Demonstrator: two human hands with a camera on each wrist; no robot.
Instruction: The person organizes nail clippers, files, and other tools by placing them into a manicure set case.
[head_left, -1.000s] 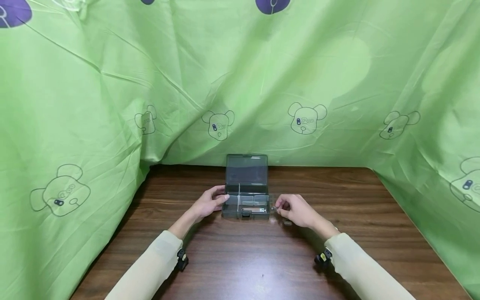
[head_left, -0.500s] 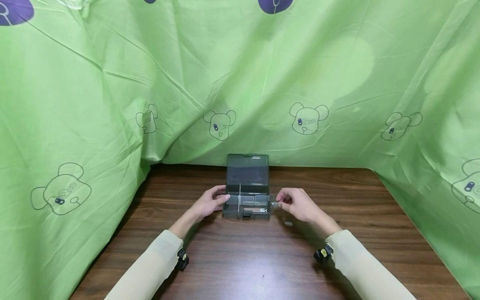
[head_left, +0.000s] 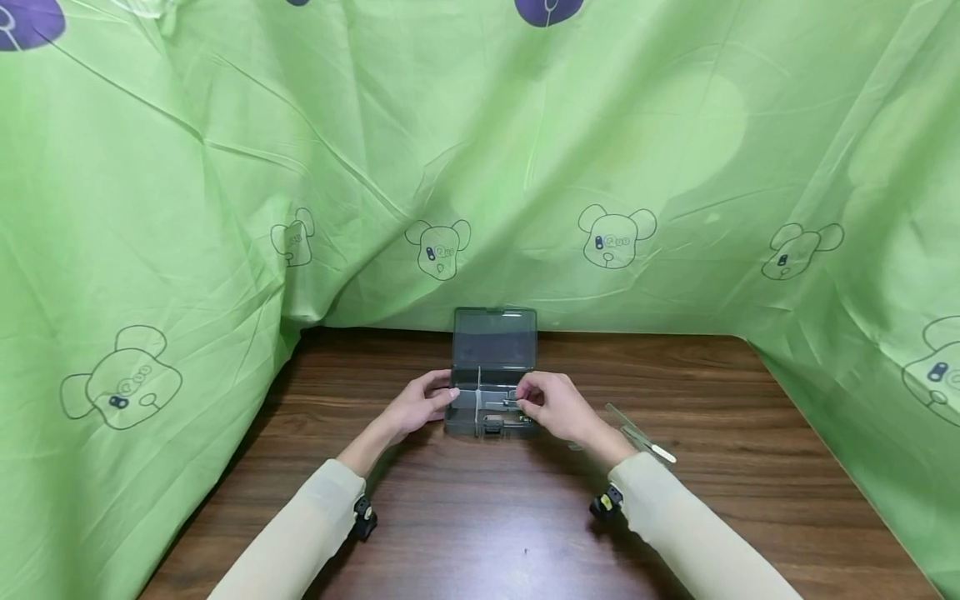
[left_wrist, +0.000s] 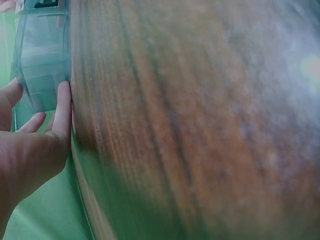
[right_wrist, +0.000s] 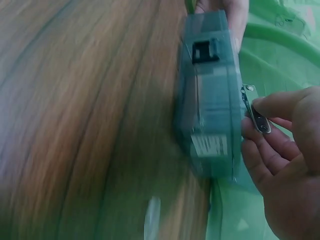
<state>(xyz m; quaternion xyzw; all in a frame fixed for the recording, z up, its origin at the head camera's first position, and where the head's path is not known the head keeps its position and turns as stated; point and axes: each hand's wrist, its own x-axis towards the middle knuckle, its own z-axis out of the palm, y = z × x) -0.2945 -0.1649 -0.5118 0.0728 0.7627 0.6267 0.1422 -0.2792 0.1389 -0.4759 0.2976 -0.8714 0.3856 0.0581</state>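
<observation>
Green bear-printed cloth (head_left: 225,167) drapes behind and beside the wooden counter (head_left: 480,517). At frame centre sits a grey compartment box (head_left: 492,410), lid up. The left hand (head_left: 422,403) steadies its left wall, fingers resting straight against it. The right hand (head_left: 550,405) pinches a small metal clip (right_wrist: 256,116) over the box's right compartments. Placing looks to be the step in hand; next, the clip needs lowering into one compartment and releasing. Right of centre, a slim metal file (head_left: 641,434) lies on the counter.
</observation>
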